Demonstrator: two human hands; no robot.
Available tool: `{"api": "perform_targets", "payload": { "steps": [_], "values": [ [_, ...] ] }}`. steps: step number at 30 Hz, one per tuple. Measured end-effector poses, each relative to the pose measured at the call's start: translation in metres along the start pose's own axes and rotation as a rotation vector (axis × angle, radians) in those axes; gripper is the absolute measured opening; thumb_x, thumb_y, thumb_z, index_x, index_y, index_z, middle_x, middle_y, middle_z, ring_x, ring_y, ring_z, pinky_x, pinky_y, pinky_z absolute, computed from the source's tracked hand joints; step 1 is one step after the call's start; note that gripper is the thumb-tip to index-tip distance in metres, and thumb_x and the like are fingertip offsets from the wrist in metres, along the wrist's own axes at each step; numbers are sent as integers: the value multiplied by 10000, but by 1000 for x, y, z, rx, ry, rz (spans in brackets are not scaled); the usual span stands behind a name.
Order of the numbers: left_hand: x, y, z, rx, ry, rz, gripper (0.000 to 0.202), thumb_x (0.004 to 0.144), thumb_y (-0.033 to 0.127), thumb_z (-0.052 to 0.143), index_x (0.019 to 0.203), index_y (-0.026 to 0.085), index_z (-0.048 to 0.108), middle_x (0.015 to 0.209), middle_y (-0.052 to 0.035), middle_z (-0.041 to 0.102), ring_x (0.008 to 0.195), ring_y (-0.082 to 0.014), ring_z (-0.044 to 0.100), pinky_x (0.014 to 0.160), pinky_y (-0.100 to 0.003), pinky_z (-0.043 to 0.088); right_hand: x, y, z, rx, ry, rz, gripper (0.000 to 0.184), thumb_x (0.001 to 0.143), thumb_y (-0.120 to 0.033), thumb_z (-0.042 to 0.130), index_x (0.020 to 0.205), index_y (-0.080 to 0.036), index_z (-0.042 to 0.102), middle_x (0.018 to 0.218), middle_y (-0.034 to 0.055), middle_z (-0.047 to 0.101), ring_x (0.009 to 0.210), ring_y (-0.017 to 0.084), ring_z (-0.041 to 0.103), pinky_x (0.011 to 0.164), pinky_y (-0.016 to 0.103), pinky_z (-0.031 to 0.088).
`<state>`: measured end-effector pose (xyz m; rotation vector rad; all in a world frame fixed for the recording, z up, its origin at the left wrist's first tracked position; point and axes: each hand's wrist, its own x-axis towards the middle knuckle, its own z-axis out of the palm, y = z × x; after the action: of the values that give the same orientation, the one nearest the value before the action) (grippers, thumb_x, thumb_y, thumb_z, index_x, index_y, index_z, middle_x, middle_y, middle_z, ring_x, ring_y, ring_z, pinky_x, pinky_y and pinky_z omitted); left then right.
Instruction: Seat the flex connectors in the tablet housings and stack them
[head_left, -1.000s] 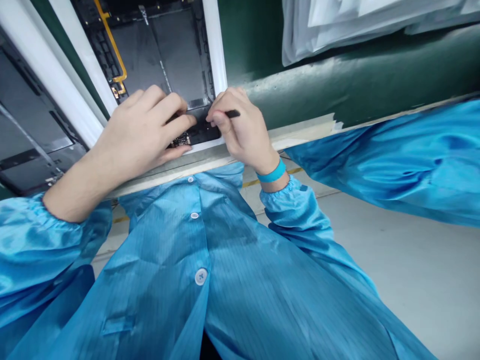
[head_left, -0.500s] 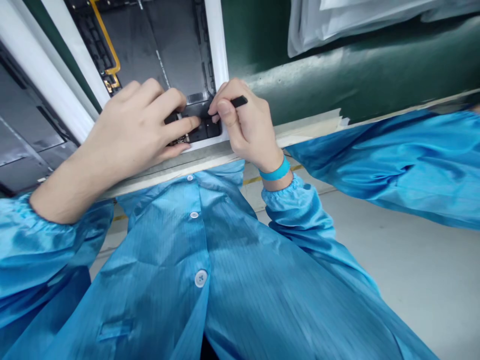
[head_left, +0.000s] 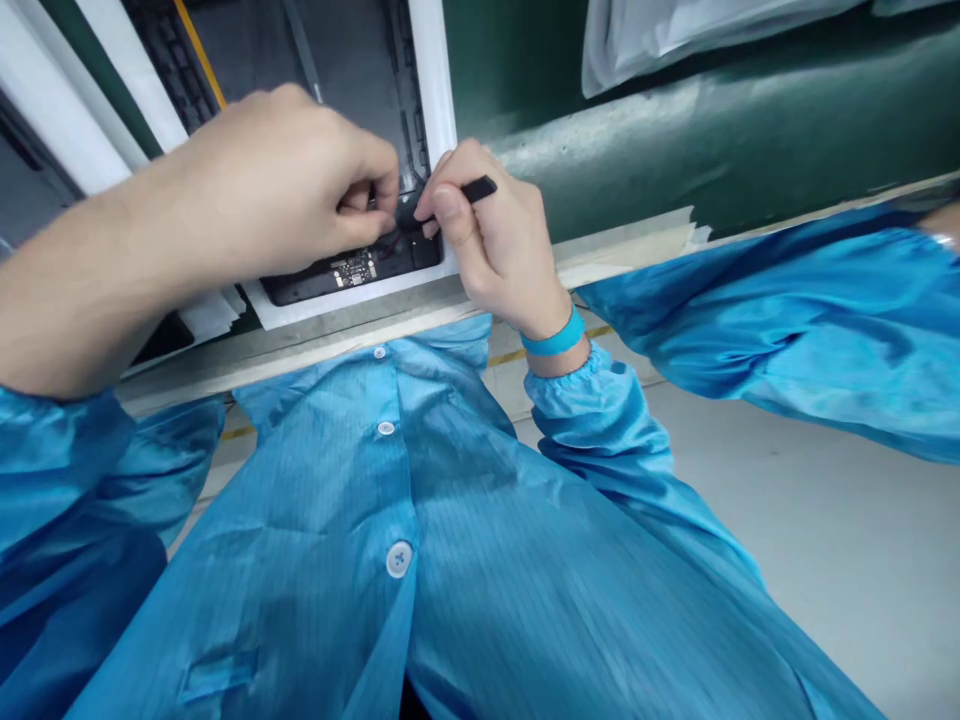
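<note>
Left hand has shifted off the board, baring it at the device's near end. Left thumb and finger now close together beside the right; cannot tell whether they grasp anything. Right hand still pinches the black tool. Both hands now work just beyond the board.

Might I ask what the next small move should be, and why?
Perhaps hold the left hand steady and nudge the black tool slightly with the right hand: the tool's lower end appears close to the left fingertips, over the open device, near the circuit board.
</note>
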<state>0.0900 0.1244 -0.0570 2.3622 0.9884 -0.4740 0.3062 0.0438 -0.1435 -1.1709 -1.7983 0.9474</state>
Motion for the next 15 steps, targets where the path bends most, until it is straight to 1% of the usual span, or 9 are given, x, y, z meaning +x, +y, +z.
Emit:
{"api": "perform_targets", "payload": {
  "steps": [1, 3, 5, 6, 8, 10, 12, 13, 15],
  "values": [
    [7, 4, -6, -6, -28, 16, 437, 997, 406, 379, 1044, 221, 772, 828, -45, 616, 677, -211, 454, 758, -382, 333, -1, -2, 0, 50, 41, 8, 449, 1188, -632, 367, 970, -325, 611, 934, 18, 676, 805, 224, 653, 917, 436, 580],
    [19, 13, -16, 5, -82, 47, 395, 982, 396, 392, 971, 216, 744, 816, -41, 606, 651, -193, 431, 782, -389, 356, -3, -6, 0, 184, 168, 56, 421, 1202, -594, 430, 976, -303, 633, 934, -4, 657, 760, 189, 647, 833, 378, 587],
    [30, 20, -23, 49, -134, 29, 414, 971, 431, 373, 896, 220, 721, 776, -48, 586, 687, -202, 508, 817, -414, 390, -3, -7, 1, 283, 317, 109, 398, 1202, -589, 477, 966, -310, 635, 924, -14, 648, 749, 189, 644, 765, 353, 578],
    [35, 23, -24, 65, -155, 13, 478, 979, 496, 338, 857, 220, 709, 755, -56, 571, 737, -217, 571, 842, -435, 411, -2, -6, 2, 318, 371, 120, 385, 1201, -583, 495, 959, -317, 633, 912, -17, 646, 742, 192, 639, 744, 348, 567],
    [41, 24, -25, 43, -159, 0, 721, 946, 752, 221, 776, 215, 671, 726, -73, 539, 881, -280, 676, 904, -508, 445, 1, -3, 6, 370, 429, 111, 365, 1201, -562, 523, 958, -314, 634, 891, -20, 642, 723, 188, 627, 714, 341, 541],
    [45, 22, -23, -30, -134, 28, 977, 777, 1002, 75, 716, 206, 639, 722, -89, 525, 996, -356, 710, 938, -589, 447, 5, 1, 11, 446, 463, 68, 368, 1203, -525, 557, 949, -271, 640, 862, -20, 615, 684, 161, 603, 680, 326, 507],
    [46, 17, -21, -68, -109, 77, 1112, 642, 1077, -36, 704, 194, 637, 718, -92, 523, 1025, -386, 718, 920, -619, 439, 8, 4, 16, 528, 495, 19, 380, 1207, -482, 584, 939, -219, 638, 841, -28, 577, 648, 126, 587, 657, 307, 476],
    [46, 15, -20, -60, -107, 88, 1138, 618, 1073, -73, 704, 190, 640, 708, -90, 523, 1018, -385, 726, 902, -613, 439, 9, 4, 17, 555, 506, 5, 383, 1211, -464, 588, 937, -201, 635, 836, -33, 565, 641, 113, 587, 656, 299, 469],
    [46, 13, -19, -24, -108, 96, 1143, 623, 1035, -120, 703, 186, 641, 680, -78, 515, 988, -361, 741, 873, -581, 446, 9, 5, 18, 576, 496, -4, 376, 1221, -440, 576, 948, -186, 630, 844, -36, 573, 654, 102, 601, 670, 286, 473]
  ]
}}
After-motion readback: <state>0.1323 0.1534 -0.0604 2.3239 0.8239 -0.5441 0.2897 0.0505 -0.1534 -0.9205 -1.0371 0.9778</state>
